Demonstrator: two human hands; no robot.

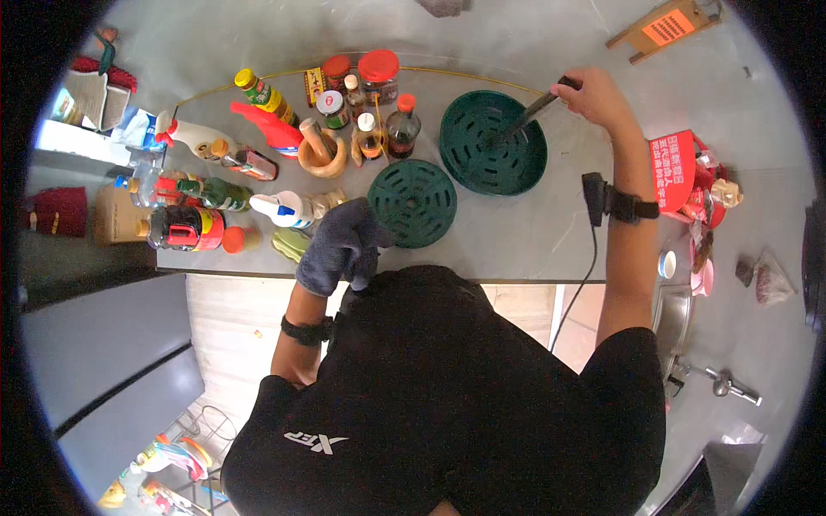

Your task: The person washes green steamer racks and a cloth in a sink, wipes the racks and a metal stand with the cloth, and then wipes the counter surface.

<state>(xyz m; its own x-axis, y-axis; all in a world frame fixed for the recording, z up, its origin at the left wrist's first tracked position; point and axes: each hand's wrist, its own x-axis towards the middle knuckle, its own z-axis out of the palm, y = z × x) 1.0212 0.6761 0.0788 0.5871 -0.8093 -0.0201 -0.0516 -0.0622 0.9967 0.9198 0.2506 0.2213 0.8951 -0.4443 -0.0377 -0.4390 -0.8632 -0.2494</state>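
My right hand (598,101) is closed around the upper end of a long dark handle (540,105). The handle slopes down to the middle of a large round green slotted tray (516,168) with a raised rim. Dark grey cloth (335,249), like a mitt, covers my left hand, so its fingers are hidden. That cloth meets the left edge of a smaller round green slotted disc (413,204); whether the hand grips the disc does not show. A wooden mortar with a pestle (323,156) stands beyond the left hand.
Several sauce bottles and jars (379,73) crowd the grey counter (533,245), mostly left and at the back. A red bag (675,176) and a white cup (667,264) lie to the right, near a sink tap (723,384). A cable (583,284) hangs from my right wrist.
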